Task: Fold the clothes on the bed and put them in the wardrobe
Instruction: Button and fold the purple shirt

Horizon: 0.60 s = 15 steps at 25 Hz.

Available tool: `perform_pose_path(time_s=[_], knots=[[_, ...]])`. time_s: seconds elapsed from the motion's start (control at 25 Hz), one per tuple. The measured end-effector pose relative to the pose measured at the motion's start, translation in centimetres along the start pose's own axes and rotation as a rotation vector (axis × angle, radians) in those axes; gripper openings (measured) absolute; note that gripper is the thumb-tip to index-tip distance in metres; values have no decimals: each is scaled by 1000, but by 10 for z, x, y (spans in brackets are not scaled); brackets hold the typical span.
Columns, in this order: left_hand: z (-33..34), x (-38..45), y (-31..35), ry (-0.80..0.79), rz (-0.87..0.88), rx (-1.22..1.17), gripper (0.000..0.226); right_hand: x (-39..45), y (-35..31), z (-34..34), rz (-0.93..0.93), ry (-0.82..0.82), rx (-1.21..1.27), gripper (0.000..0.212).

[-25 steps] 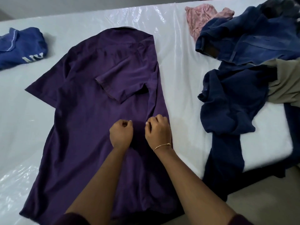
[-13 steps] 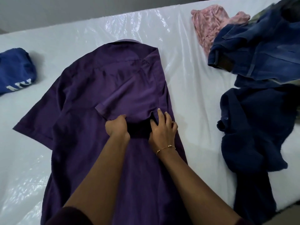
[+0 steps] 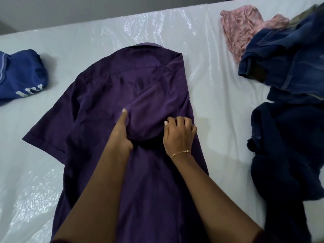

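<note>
A purple short-sleeved shirt (image 3: 98,95) lies flat on the plastic-covered bed (image 3: 219,106), collar at the far end. Its right sleeve is folded inward over the body. My left hand (image 3: 122,135) holds the left edge of that folded sleeve, thumb on top and fingers hidden under the cloth. My right hand (image 3: 178,135), with a thin gold bracelet on the wrist, has its fingers curled on the sleeve's lower right edge. The shirt's left sleeve spreads out flat to the left.
A rolled blue garment with white lettering (image 3: 21,76) sits at the far left. At the right lie a pink cloth (image 3: 242,27), blue denim (image 3: 289,64) and a dark navy garment (image 3: 289,146) that hangs over the bed's near right edge.
Both hands have moved up from the shirt's middle to the folded sleeve and taken hold of its edges. The view has shifted closer over the shirt.
</note>
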<state>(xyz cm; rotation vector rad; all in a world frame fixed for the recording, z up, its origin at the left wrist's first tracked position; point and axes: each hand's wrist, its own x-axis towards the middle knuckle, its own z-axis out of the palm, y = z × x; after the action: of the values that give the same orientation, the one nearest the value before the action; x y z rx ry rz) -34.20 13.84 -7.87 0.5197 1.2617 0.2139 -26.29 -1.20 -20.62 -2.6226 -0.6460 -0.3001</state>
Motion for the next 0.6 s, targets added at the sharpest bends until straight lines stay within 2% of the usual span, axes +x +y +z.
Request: perform_pose_path(time_s=[0.08,0.16,0.28,0.36,0.44,0.56,0.6], knots=[[3,-4,6,-27,-27,145,45,17,-3,8,-40,-61,62,22],[7,-14,3,-54,47,212,40,31,-3,20,-77,-174,106,30],[9,-30,-7,-137,333,30,36,46,-2,30,-155,-301,39,41],[4,-30,-6,-180,391,-102,42,55,-6,29,-219,-322,-10,45],[1,-24,2,-138,275,-158,44,66,-13,27,-239,-344,-37,50],[12,-23,6,-114,54,79,61,87,-16,27,-263,-341,-56,54],[19,-24,5,-57,33,152,58,95,-16,29,-275,-350,-58,57]])
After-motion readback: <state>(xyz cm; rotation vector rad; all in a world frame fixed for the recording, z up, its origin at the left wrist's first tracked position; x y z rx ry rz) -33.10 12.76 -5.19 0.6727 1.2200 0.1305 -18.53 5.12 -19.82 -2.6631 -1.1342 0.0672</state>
